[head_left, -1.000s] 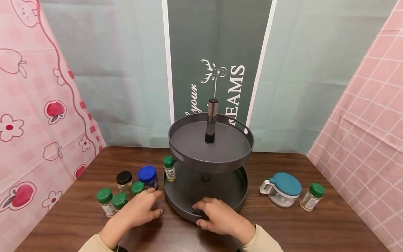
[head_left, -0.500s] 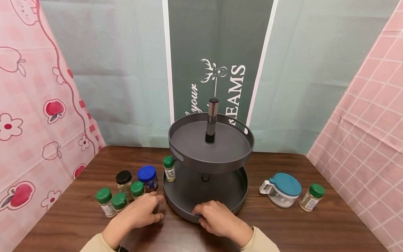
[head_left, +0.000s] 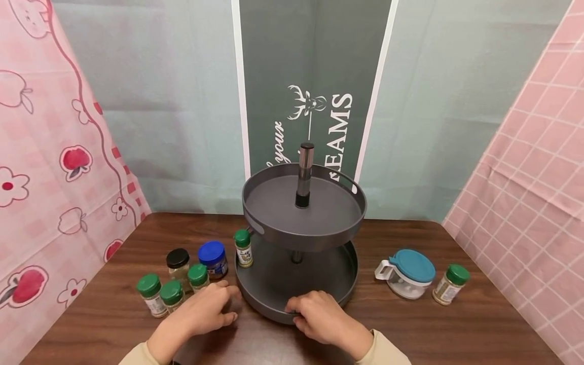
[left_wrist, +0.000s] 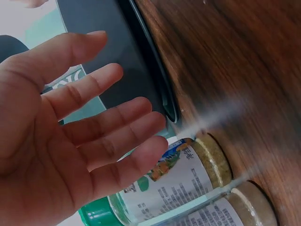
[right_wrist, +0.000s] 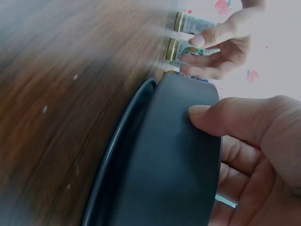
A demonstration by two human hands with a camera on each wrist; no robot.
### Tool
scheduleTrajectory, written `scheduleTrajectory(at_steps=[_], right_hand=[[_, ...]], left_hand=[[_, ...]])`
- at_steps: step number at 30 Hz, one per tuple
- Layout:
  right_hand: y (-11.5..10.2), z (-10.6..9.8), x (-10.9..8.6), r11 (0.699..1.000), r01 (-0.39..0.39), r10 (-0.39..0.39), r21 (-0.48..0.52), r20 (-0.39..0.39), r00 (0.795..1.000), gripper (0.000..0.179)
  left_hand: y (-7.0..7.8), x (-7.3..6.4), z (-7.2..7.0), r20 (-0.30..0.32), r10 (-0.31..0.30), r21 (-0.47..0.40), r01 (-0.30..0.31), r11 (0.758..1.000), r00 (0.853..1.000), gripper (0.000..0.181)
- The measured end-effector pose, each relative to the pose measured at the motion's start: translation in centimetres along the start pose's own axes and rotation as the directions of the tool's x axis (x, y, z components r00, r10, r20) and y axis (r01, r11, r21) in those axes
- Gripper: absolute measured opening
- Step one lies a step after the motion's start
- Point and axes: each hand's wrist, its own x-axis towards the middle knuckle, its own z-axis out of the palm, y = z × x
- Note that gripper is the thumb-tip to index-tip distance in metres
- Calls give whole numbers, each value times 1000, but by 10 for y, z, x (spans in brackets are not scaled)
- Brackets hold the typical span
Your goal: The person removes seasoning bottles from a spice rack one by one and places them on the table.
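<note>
A two-tier dark grey round rack stands on the table, its upper tray [head_left: 274, 197] on a metal post [head_left: 305, 170]. My right hand [head_left: 326, 317] grips the front rim of the lower tray [head_left: 269, 309]. In the right wrist view, the thumb lies on the wall's outside and the fingers reach over the edge. A green-capped seasoning bottle [head_left: 244, 251] stands upright at the lower tray's left. My left hand [head_left: 205, 306] holds nothing, fingers spread in the left wrist view. It is beside green-capped bottles [head_left: 172, 292], apart from the tray.
Left of the rack stand a black-capped jar [head_left: 177, 261], a blue-lidded jar [head_left: 213, 256] and more green-capped bottles [head_left: 149, 289]. On the right are a teal-lidded clear pot [head_left: 410, 274] with a white handle and another green-capped bottle [head_left: 450, 286]. Curtains hang behind and at both sides.
My right hand has closed on the lower tray's front rim and shifted slightly right. The bottle on that tray has come slightly forward. My left hand has barely moved.
</note>
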Motion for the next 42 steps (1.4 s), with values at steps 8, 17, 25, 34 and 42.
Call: scheduleTrajectory(at_steps=[8, 17, 25, 34, 42], right_hand=[[9, -7, -15, 999, -4, 2, -32, -35, 999, 20], [24, -14, -28, 1000, 7, -8, -20, -66, 998, 19], [35, -20, -37, 999, -27, 28, 22, -40, 999, 20], [47, -26, -44, 994, -55, 55, 91, 11, 998, 18], [59, -30, -51, 989, -91, 90, 118, 11, 996, 20]], left_hand=[[12, -3, 2, -39, 47, 57, -44, 997, 998, 23], [21, -4, 6, -33, 72, 38, -70, 997, 997, 21], [28, -1, 17, -22, 125, 54, -124, 991, 992, 20], [40, 5, 23, 50, 152, 56, -154, 986, 987, 24], [50, 9, 25, 58, 209, 99, -214, 972, 976, 23]])
